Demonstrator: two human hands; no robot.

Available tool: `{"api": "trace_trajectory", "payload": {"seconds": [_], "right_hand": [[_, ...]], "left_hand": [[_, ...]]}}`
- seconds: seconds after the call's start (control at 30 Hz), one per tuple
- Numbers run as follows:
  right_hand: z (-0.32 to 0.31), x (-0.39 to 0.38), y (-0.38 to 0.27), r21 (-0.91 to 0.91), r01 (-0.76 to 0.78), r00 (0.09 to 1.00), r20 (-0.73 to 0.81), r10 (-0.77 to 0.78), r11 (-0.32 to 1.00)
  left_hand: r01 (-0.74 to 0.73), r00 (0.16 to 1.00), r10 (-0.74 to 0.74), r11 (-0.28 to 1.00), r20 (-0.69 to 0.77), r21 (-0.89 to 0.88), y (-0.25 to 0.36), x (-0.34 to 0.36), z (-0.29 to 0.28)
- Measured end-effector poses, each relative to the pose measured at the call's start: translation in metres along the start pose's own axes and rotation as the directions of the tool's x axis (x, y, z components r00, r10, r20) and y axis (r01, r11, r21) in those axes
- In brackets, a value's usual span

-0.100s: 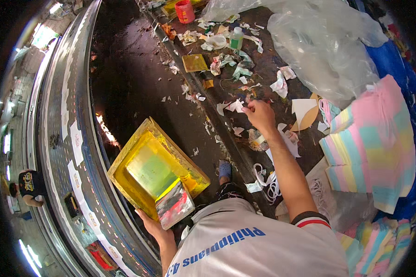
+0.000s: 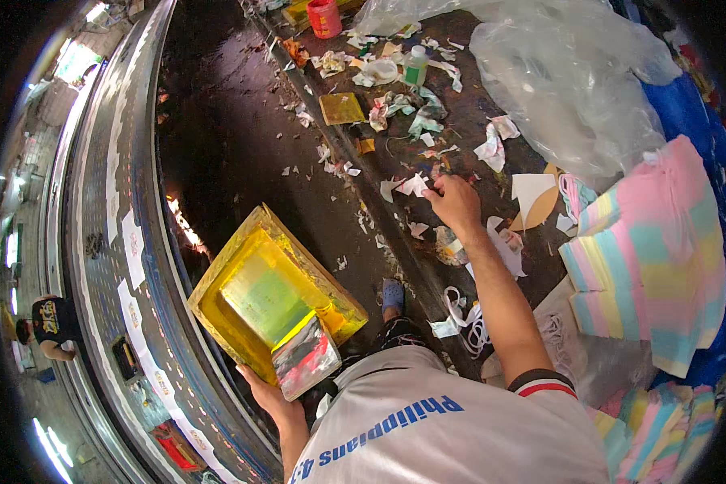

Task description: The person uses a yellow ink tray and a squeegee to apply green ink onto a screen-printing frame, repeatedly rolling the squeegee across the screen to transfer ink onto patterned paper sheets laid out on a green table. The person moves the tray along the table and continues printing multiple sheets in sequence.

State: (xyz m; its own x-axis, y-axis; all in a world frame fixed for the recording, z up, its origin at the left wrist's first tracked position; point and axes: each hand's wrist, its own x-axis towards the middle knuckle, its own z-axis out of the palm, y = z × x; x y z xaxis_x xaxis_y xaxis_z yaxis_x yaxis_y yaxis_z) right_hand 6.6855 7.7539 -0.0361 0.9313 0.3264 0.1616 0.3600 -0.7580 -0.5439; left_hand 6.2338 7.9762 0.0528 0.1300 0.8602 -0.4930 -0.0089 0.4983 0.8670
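Observation:
My left hand (image 2: 277,397) grips the near-left side of a yellow-stained screen printing frame (image 2: 218,252). The frame tilts over the dark floor beside the bench. In its near corner rests a grey, ink-smeared squeegee (image 2: 308,365), its edge wet with yellow ink. My right hand (image 2: 458,205) reaches over the littered bench on the right, fingers pinched at a small white scrap (image 2: 414,185); whether it is paper or cloth I cannot tell. Close by lie a white paper piece (image 2: 531,194) and a brown oval piece (image 2: 542,208).
A green-and-white bottle (image 2: 415,66), a red container (image 2: 324,18) and a yellow block (image 2: 341,108) stand among crumpled rags. Clear plastic sheeting (image 2: 565,81) and striped pastel cloth stacks (image 2: 645,250) crowd the right. At left runs a long printing table (image 2: 129,323); beyond it is another person (image 2: 55,323).

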Motion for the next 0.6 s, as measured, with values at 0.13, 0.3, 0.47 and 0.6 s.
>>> {"api": "trace_trajectory", "payload": {"seconds": [0.13, 0.3, 0.47, 0.6], "right_hand": [[0.019, -0.002, 0.004, -0.037, -0.048, 0.998, 0.041, 0.049, 0.998], [0.013, 0.012, -0.007, 0.071, -0.116, 0.991, 0.072, 0.111, 0.991], [-0.005, 0.021, -0.026, -0.025, -0.2, 0.978, 0.059, 0.201, 0.98], [0.007, 0.028, -0.031, -0.15, -0.308, 0.937, 0.126, 0.327, 0.94]], "left_hand": [[0.004, 0.999, -0.004, 1.0, 0.035, 0.0, 0.004, 0.015, 0.001], [0.024, 1.0, -0.024, 1.0, 0.017, 0.011, 0.016, 0.053, 0.027], [0.022, 0.986, -0.022, 1.0, 0.168, 0.003, 0.031, 0.11, 0.057], [0.006, 0.971, -0.019, 0.998, 0.239, 0.055, 0.061, 0.167, 0.086]]}}
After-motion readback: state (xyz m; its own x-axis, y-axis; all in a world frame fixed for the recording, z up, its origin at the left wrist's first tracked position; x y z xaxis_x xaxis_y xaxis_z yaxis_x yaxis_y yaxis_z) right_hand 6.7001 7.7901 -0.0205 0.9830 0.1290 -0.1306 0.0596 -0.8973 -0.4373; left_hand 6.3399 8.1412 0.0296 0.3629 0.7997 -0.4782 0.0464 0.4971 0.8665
